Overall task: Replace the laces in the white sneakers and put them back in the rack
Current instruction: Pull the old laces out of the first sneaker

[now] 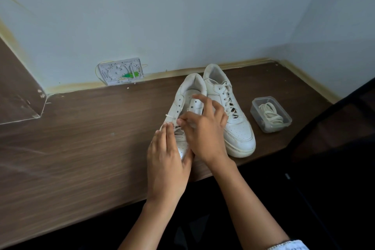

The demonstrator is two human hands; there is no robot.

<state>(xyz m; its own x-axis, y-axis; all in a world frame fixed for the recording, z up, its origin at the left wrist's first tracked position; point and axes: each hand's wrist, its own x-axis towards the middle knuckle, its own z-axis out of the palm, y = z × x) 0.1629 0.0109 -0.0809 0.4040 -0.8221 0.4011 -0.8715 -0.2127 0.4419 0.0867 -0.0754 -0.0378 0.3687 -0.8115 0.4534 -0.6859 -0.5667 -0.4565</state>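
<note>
Two white sneakers stand on a brown wooden desk (81, 128). The left sneaker (189, 92) is only partly laced, most of its upper eyelets bare, and a white lace (170, 116) sticks out to its left side. My left hand (165, 165) lies over its toe with straight fingers, steadying it. My right hand (205, 128) is over the middle of that shoe, thumb and finger pinching the lace near the eyelets, other fingers spread. The right sneaker (233, 119) is fully laced and stands beside it, untouched.
A clear plastic box (271, 114) holding a coiled cream lace sits to the right of the shoes. A white wall socket plate (121, 71) leans at the desk's back edge. Walls close the back and right; a dark chair part (334, 138) is at the right.
</note>
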